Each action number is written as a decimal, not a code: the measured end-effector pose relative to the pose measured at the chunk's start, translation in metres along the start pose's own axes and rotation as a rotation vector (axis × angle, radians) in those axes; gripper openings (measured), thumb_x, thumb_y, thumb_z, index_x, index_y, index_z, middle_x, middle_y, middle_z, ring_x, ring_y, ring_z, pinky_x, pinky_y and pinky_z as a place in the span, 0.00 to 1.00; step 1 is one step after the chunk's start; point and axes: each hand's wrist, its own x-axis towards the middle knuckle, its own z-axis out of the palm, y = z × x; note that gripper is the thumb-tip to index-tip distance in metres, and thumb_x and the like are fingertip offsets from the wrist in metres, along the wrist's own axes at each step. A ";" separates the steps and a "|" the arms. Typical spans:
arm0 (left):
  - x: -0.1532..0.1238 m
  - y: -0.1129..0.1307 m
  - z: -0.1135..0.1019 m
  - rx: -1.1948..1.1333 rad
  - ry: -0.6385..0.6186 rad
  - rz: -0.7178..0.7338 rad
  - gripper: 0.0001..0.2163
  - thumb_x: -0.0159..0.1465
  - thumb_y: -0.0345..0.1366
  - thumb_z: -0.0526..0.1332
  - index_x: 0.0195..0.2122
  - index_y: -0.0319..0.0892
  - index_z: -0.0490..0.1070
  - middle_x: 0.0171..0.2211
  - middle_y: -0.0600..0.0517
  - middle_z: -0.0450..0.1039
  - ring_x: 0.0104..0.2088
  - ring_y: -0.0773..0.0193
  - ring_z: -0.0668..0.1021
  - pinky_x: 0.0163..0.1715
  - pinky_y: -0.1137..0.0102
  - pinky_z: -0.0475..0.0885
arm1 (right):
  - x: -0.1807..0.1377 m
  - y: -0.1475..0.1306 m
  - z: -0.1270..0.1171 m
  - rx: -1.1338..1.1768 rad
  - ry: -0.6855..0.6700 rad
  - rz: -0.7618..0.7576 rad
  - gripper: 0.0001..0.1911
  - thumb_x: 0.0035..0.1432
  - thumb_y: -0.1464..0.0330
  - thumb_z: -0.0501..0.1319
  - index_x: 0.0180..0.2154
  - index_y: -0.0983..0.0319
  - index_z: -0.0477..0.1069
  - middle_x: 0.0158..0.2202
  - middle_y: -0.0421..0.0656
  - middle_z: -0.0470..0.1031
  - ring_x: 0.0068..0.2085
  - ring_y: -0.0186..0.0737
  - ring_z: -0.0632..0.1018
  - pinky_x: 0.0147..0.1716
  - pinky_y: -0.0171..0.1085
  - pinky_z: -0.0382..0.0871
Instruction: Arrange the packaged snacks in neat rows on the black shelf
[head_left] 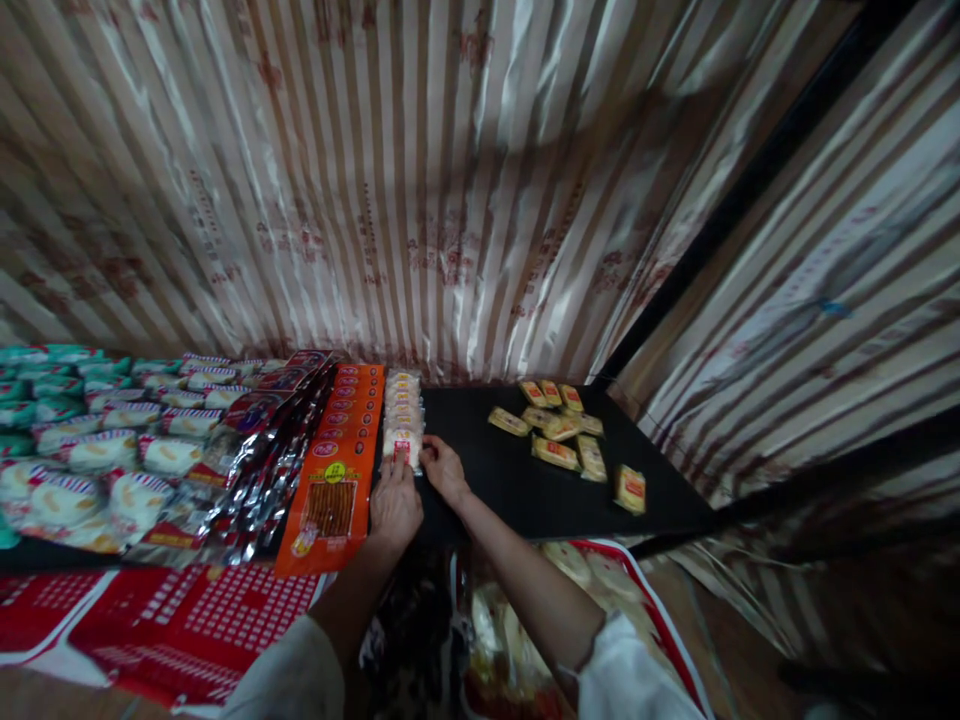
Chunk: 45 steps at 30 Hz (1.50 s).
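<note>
A column of small clear-wrapped white snack packets (404, 398) runs along the black shelf, right of the orange bags. At its near end lies a white packet with a red label (403, 447). My left hand (397, 508) has its fingertips pressed on the front of that packet. My right hand (445, 470) pinches the packet's right edge with thumb and bent fingers. Both hands are close together, and the fingers partly cover the packet's lower part. Beside my left hand lie flat orange snack bags (335, 470) with a window showing brown sticks.
Loose yellow-wrapped packets (556, 452) are scattered on the black shelf (480, 420) to the right. Dark shiny bags (259, 455), white packets (101, 450) and green packets (49, 385) fill the left. Red baskets (195, 620) stand below. A striped plastic sheet (420, 180) hangs behind.
</note>
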 end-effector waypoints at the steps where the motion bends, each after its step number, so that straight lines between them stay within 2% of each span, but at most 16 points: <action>1: -0.001 0.002 -0.003 -0.010 -0.006 -0.004 0.21 0.56 0.25 0.52 0.51 0.33 0.66 0.57 0.40 0.63 0.59 0.52 0.62 0.57 0.61 0.61 | -0.002 0.001 -0.002 0.043 0.017 -0.002 0.16 0.53 0.69 0.55 0.45 0.58 0.70 0.29 0.37 0.74 0.30 0.34 0.74 0.31 0.31 0.67; 6: -0.019 0.026 -0.021 -0.140 -0.046 -0.027 0.16 0.59 0.27 0.50 0.47 0.34 0.68 0.54 0.40 0.65 0.53 0.55 0.68 0.53 0.65 0.64 | -0.037 0.027 -0.031 0.231 0.146 -0.123 0.17 0.56 0.63 0.52 0.45 0.62 0.68 0.34 0.42 0.75 0.32 0.35 0.75 0.34 0.33 0.69; 9: -0.039 0.053 -0.022 -0.313 -0.150 0.015 0.15 0.60 0.28 0.49 0.45 0.39 0.69 0.46 0.45 0.69 0.47 0.61 0.73 0.49 0.69 0.67 | -0.073 0.055 -0.061 0.213 0.198 -0.195 0.17 0.57 0.62 0.51 0.44 0.62 0.69 0.37 0.44 0.75 0.36 0.37 0.75 0.38 0.36 0.69; 12: -0.066 0.082 -0.009 -0.368 -0.368 0.062 0.14 0.59 0.28 0.50 0.43 0.41 0.70 0.43 0.46 0.71 0.45 0.62 0.74 0.47 0.69 0.67 | -0.112 0.087 -0.089 0.101 0.213 -0.174 0.16 0.57 0.62 0.52 0.42 0.62 0.71 0.38 0.46 0.76 0.38 0.40 0.76 0.40 0.39 0.69; 14: -0.086 0.097 0.006 -0.331 -0.486 0.022 0.14 0.58 0.30 0.52 0.44 0.39 0.70 0.43 0.43 0.72 0.44 0.58 0.75 0.46 0.66 0.69 | -0.137 0.108 -0.101 0.011 0.211 -0.138 0.15 0.57 0.62 0.52 0.40 0.62 0.72 0.38 0.46 0.76 0.38 0.42 0.76 0.40 0.40 0.69; 18: -0.119 0.115 0.033 -0.294 -0.518 -0.049 0.18 0.56 0.28 0.53 0.49 0.33 0.67 0.46 0.36 0.70 0.45 0.51 0.75 0.45 0.61 0.69 | -0.180 0.146 -0.112 -0.140 0.167 -0.119 0.15 0.56 0.63 0.51 0.37 0.62 0.73 0.39 0.49 0.76 0.42 0.46 0.76 0.45 0.43 0.68; 20: -0.127 0.118 0.042 -0.293 -0.516 -0.079 0.19 0.55 0.25 0.53 0.49 0.31 0.68 0.48 0.35 0.70 0.48 0.51 0.73 0.47 0.62 0.68 | -0.195 0.161 -0.112 -0.199 0.150 -0.096 0.17 0.55 0.64 0.51 0.39 0.63 0.74 0.40 0.51 0.76 0.42 0.47 0.76 0.45 0.43 0.68; 22: -0.130 0.118 0.049 -0.304 -0.520 -0.115 0.18 0.54 0.23 0.52 0.47 0.30 0.69 0.45 0.37 0.72 0.47 0.54 0.74 0.46 0.65 0.69 | -0.204 0.170 -0.108 -0.216 0.128 -0.100 0.18 0.55 0.65 0.50 0.41 0.64 0.74 0.41 0.52 0.75 0.43 0.46 0.76 0.46 0.43 0.68; 27: -0.124 0.116 0.054 -0.331 -0.519 -0.219 0.14 0.58 0.24 0.49 0.38 0.33 0.73 0.35 0.42 0.76 0.37 0.58 0.78 0.37 0.68 0.70 | -0.207 0.169 -0.101 -0.252 0.081 -0.078 0.19 0.54 0.68 0.49 0.41 0.67 0.74 0.42 0.53 0.74 0.42 0.44 0.76 0.46 0.39 0.68; 30: -0.122 0.116 0.049 -0.345 -0.499 -0.251 0.14 0.59 0.24 0.48 0.37 0.34 0.73 0.35 0.42 0.75 0.37 0.59 0.77 0.38 0.68 0.69 | -0.204 0.164 -0.101 -0.249 0.095 -0.032 0.18 0.53 0.70 0.50 0.40 0.66 0.75 0.41 0.52 0.74 0.42 0.43 0.76 0.45 0.38 0.68; 35: -0.116 0.113 0.035 -0.401 -0.423 -0.262 0.13 0.59 0.23 0.49 0.36 0.36 0.72 0.42 0.42 0.72 0.45 0.61 0.73 0.46 0.69 0.65 | -0.204 0.162 -0.105 -0.196 0.141 -0.005 0.19 0.53 0.70 0.49 0.41 0.67 0.74 0.42 0.52 0.75 0.41 0.43 0.77 0.45 0.40 0.68; 40: -0.108 0.112 0.022 -0.501 -0.381 -0.298 0.12 0.62 0.25 0.48 0.39 0.35 0.69 0.38 0.42 0.74 0.41 0.60 0.75 0.43 0.68 0.66 | -0.205 0.151 -0.104 -0.136 0.192 -0.084 0.19 0.55 0.66 0.49 0.41 0.65 0.74 0.43 0.50 0.76 0.45 0.45 0.75 0.47 0.43 0.68; 45: -0.100 0.105 0.005 -0.658 -0.287 -0.346 0.08 0.62 0.27 0.50 0.37 0.39 0.68 0.36 0.45 0.74 0.40 0.62 0.76 0.42 0.70 0.67 | -0.204 0.123 -0.100 -0.019 0.175 -0.107 0.20 0.58 0.60 0.50 0.45 0.61 0.72 0.46 0.48 0.74 0.48 0.46 0.73 0.48 0.46 0.68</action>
